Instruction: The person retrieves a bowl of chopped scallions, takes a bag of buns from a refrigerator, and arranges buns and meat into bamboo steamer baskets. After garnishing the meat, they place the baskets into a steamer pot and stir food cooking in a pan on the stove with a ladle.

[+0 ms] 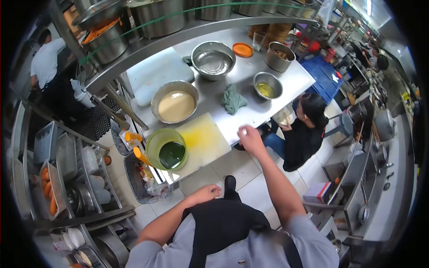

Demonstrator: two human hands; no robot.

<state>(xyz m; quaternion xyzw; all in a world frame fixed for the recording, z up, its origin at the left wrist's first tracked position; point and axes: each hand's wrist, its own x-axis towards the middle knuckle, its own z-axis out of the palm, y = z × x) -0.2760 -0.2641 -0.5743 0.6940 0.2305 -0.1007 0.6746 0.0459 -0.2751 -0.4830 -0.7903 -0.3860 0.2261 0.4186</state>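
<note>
My right hand (251, 140) is over the front edge of the steel table (268, 111), fingers loosely bent and apart, with nothing visible in it. A crumpled green cloth (233, 99) lies on the table beyond it. Close to my apron, my left hand (205, 194) hangs with fingers loosely curled and holds nothing I can see. A green-tinted container (153, 147) of dark green liquid stands on a yellow-stained cutting board (210, 129). Behind it is a steel bowl of beige batter (176, 106). To the right sits a small bowl with yellow liquid (265, 90).
A large steel bowl (213, 60), an orange lid (242, 50), a glass (258, 41) and a steel pot (280, 56) stand farther back. A person in black (306, 134) sits at the table's right. A lined bin (138, 176) stands on the left below an overhead shelf (187, 30).
</note>
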